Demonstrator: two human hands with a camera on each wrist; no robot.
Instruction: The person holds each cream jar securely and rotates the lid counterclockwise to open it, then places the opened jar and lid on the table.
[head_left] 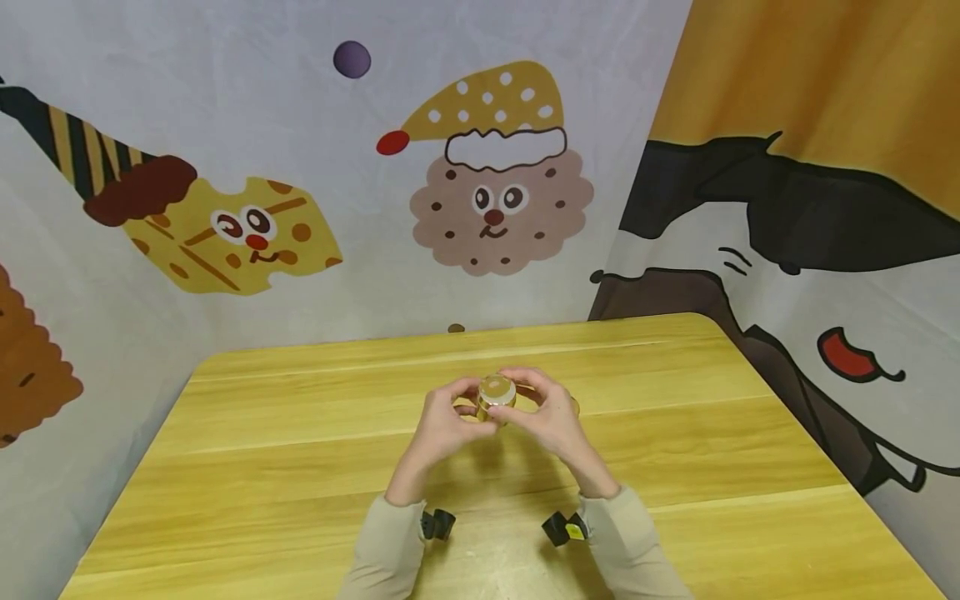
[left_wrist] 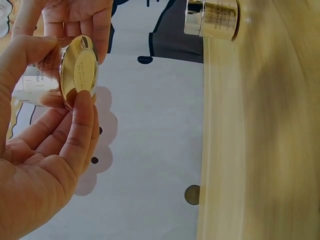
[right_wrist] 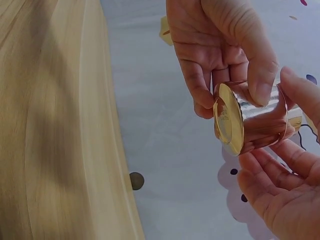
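Observation:
A shiny gold cosmetic jar (head_left: 497, 390) is held between both hands, raised over the table. Its round gold base with small print (left_wrist: 86, 70) faces the left wrist camera, and the side carries lettering. My left hand (head_left: 442, 427) grips the jar's body, thumb on one side and a fingertip at the base's edge. From the other side my right hand (head_left: 551, 418) pinches the jar near its upper end with thumb and fingers. In the right wrist view the polished gold side (right_wrist: 260, 117) shows between the two hands.
A second gold jar (left_wrist: 220, 19) with lettering stands on the wooden table (head_left: 300, 467), mostly hidden behind the right hand in the head view. A cloth with cartoon figures (head_left: 495, 217) hangs behind the table.

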